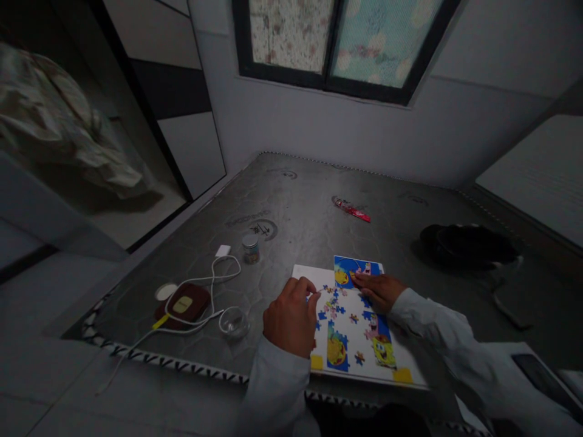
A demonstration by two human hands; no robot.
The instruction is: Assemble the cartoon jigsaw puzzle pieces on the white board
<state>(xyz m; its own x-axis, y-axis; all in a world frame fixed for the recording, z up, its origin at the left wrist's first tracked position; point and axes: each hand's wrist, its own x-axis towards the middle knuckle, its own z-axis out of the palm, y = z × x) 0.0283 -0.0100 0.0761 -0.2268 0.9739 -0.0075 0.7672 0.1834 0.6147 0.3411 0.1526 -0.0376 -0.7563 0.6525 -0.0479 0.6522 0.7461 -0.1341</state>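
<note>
A white board (405, 358) lies on the grey surface with jigsaw pieces spread over it. My left hand (289, 318) is over its left side, thumb and fingers pinched together; anything between them is too small to make out. My right hand (380, 291) lies with fingers stretched out on a picture card (344, 265) at the board's far edge. Between the hands is a cluster of loose jigsaw pieces (334, 302). Closer to me are a joined section with a yellow figure (337, 349) and another joined section with a yellow square character (384, 351).
Left of the board are a clear open cup (234, 322), a jar with a lid (251, 249), a brown case (194, 302) and a white cable (212, 279). A red packet (357, 212) lies farther back. A dark bag-like object (469, 246) sits at the right.
</note>
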